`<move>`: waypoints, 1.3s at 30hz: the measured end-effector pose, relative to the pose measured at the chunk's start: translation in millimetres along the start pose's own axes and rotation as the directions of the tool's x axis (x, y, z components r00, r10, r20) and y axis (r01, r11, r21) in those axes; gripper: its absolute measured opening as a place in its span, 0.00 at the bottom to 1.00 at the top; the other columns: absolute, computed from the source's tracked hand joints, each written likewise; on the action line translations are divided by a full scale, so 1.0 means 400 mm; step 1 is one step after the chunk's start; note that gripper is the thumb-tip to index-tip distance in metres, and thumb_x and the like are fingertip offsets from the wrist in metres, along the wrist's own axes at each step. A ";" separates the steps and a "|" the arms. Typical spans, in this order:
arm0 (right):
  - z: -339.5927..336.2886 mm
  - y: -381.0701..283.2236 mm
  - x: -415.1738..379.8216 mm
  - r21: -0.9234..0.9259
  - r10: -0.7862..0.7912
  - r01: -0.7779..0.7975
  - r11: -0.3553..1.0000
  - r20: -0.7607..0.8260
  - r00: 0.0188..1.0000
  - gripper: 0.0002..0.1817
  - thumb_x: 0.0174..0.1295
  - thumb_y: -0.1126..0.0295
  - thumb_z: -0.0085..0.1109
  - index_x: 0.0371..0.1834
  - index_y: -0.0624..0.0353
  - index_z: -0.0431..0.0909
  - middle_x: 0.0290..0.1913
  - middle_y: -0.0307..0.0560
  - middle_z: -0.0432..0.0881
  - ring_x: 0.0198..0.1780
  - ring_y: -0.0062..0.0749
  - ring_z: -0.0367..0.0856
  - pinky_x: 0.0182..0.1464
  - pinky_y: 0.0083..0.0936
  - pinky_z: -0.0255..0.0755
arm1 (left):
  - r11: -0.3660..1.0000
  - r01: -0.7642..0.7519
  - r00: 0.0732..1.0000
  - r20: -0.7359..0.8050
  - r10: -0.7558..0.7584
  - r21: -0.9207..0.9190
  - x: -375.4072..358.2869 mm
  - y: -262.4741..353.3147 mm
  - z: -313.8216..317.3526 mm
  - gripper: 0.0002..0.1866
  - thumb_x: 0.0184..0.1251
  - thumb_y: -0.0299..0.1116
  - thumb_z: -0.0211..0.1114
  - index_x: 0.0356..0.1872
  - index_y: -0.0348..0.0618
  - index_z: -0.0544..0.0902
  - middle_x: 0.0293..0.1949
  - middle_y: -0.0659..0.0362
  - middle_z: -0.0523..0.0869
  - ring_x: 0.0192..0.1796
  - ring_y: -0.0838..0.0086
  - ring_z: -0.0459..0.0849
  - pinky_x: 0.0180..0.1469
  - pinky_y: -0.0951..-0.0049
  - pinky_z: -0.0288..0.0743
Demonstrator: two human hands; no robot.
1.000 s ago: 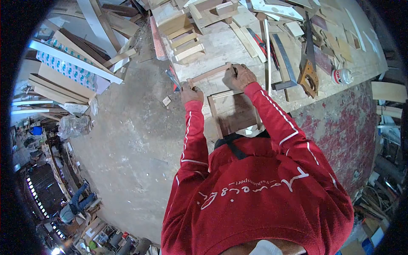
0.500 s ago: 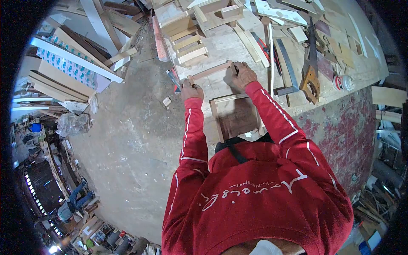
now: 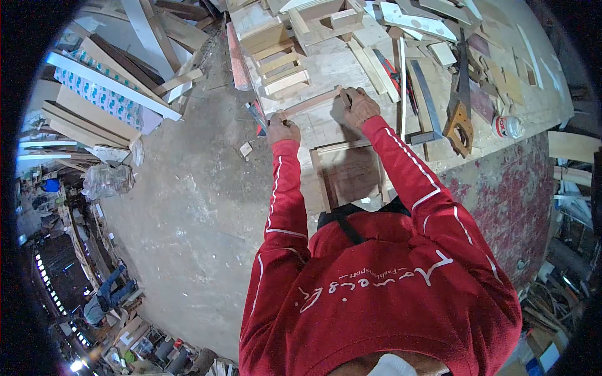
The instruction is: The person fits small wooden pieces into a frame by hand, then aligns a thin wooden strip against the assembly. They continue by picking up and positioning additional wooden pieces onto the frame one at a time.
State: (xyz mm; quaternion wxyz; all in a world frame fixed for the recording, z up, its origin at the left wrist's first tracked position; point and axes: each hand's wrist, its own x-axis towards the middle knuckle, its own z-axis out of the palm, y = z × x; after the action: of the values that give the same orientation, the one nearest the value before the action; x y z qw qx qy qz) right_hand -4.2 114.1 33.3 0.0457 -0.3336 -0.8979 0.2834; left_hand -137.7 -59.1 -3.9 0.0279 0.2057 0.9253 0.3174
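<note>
A narrow wooden strip [image 3: 311, 103] spans the gap between my two hands, over the pale workbench [image 3: 326, 128]. My left hand [image 3: 283, 128] is closed on its left end at the bench edge. Around the right end, the fingers of my right hand [image 3: 359, 106] are closed too. Nearer my body is a wooden frame with a brown panel [image 3: 351, 172], resting against the bench front. Just beyond the strip sits a small slatted wooden piece [image 3: 281, 69]. Beside my left hand, a tool with a red and blue part [image 3: 257, 119] lies at the edge.
To the right lie a handsaw [image 3: 459, 128], a metal try square [image 3: 428, 103], red-handled pliers-like tools [image 3: 395, 75] and a clear jar [image 3: 506, 126]. Wooden offcuts [image 3: 501, 78] cover the far right. Boards [image 3: 113, 81] lean in a pile at left. A person [image 3: 106, 301] is far off, lower left.
Both hands stay on the strip in nearly the same place. My left hand has turned slightly, and the view has shifted a little.
</note>
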 end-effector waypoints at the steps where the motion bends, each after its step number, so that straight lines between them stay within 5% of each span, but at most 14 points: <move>1: 0.001 0.000 0.001 0.000 -0.001 0.001 1.000 0.001 1.000 0.24 0.44 0.57 0.55 0.48 0.50 0.73 0.46 0.52 0.75 0.47 0.46 0.75 0.49 0.36 0.70 | 1.000 0.027 0.999 0.039 -0.027 0.005 0.001 0.010 -0.009 0.14 0.46 0.27 0.55 0.38 0.40 0.77 0.32 0.42 0.80 0.37 0.48 0.79 0.39 0.56 0.74; 4: 0.016 0.013 0.005 -0.034 -0.033 0.033 0.999 0.006 0.999 0.24 0.44 0.57 0.56 0.47 0.51 0.73 0.46 0.52 0.75 0.49 0.44 0.74 0.50 0.36 0.69 | 0.996 0.029 0.998 0.057 -0.034 0.085 0.000 0.015 -0.016 0.15 0.49 0.30 0.57 0.41 0.42 0.78 0.34 0.45 0.82 0.37 0.50 0.81 0.38 0.57 0.74; 9: -0.013 0.038 -0.024 0.099 0.183 -0.175 0.980 -0.077 0.980 0.22 0.47 0.60 0.57 0.47 0.54 0.73 0.46 0.54 0.76 0.47 0.48 0.76 0.48 0.38 0.70 | 0.997 0.068 0.995 -0.071 -0.065 0.039 -0.030 -0.051 0.013 0.19 0.49 0.29 0.59 0.46 0.41 0.74 0.35 0.48 0.82 0.35 0.52 0.81 0.36 0.58 0.74; 14: -0.032 0.114 -0.172 0.253 0.093 -0.038 0.967 -0.208 0.974 0.21 0.48 0.64 0.57 0.48 0.55 0.72 0.43 0.56 0.77 0.42 0.51 0.77 0.44 0.37 0.71 | 0.996 0.044 0.999 0.028 -0.046 0.081 -0.133 -0.025 -0.039 0.20 0.49 0.29 0.59 0.47 0.40 0.72 0.35 0.48 0.80 0.37 0.53 0.80 0.38 0.60 0.74; 16: -0.035 0.126 -0.246 0.223 0.119 -0.076 0.972 -0.184 0.976 0.22 0.48 0.65 0.57 0.49 0.54 0.70 0.43 0.56 0.77 0.42 0.51 0.77 0.43 0.38 0.71 | 0.982 -0.188 0.982 0.026 0.188 0.005 -0.168 -0.021 -0.045 0.22 0.49 0.29 0.59 0.49 0.40 0.70 0.41 0.46 0.78 0.44 0.51 0.77 0.44 0.60 0.72; 19: -0.014 0.121 -0.339 0.151 0.162 -0.140 0.979 -0.142 0.977 0.24 0.47 0.64 0.58 0.51 0.54 0.68 0.43 0.56 0.76 0.42 0.52 0.77 0.43 0.39 0.72 | 0.959 -0.272 0.960 0.096 0.264 0.081 -0.223 0.037 -0.078 0.24 0.48 0.29 0.60 0.51 0.39 0.69 0.47 0.44 0.73 0.50 0.49 0.71 0.52 0.60 0.67; 23: 0.009 0.094 -0.401 0.049 0.274 -0.270 0.962 -0.109 0.956 0.27 0.46 0.63 0.59 0.52 0.53 0.65 0.45 0.57 0.73 0.43 0.53 0.76 0.44 0.39 0.72 | 0.946 -0.255 0.961 0.161 0.225 0.202 -0.271 0.045 -0.078 0.33 0.47 0.35 0.61 0.56 0.31 0.64 0.52 0.41 0.68 0.57 0.48 0.65 0.60 0.55 0.59; 27: 0.004 0.082 -0.408 0.001 0.232 -0.234 0.972 -0.113 0.966 0.28 0.47 0.61 0.60 0.53 0.53 0.64 0.46 0.55 0.70 0.44 0.51 0.75 0.45 0.39 0.72 | 0.982 -0.164 0.974 0.176 0.146 0.095 -0.301 0.055 -0.102 0.32 0.47 0.34 0.61 0.55 0.31 0.63 0.52 0.40 0.67 0.58 0.48 0.64 0.60 0.56 0.58; 39: -0.003 0.050 -0.318 -0.034 0.131 -0.140 0.990 -0.196 0.972 0.29 0.45 0.59 0.58 0.52 0.56 0.65 0.49 0.62 0.70 0.48 0.53 0.72 0.47 0.41 0.69 | 0.997 0.014 0.999 0.037 -0.011 -0.081 -0.190 -0.038 -0.055 0.27 0.49 0.32 0.63 0.50 0.29 0.66 0.44 0.37 0.73 0.47 0.46 0.74 0.48 0.58 0.70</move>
State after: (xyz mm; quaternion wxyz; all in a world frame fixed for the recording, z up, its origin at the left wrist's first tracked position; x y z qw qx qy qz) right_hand 106.1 47.5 37.3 0.1052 -0.4209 -0.8710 0.2307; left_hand -77.6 -112.9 -1.4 0.0548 0.2045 0.9123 0.3507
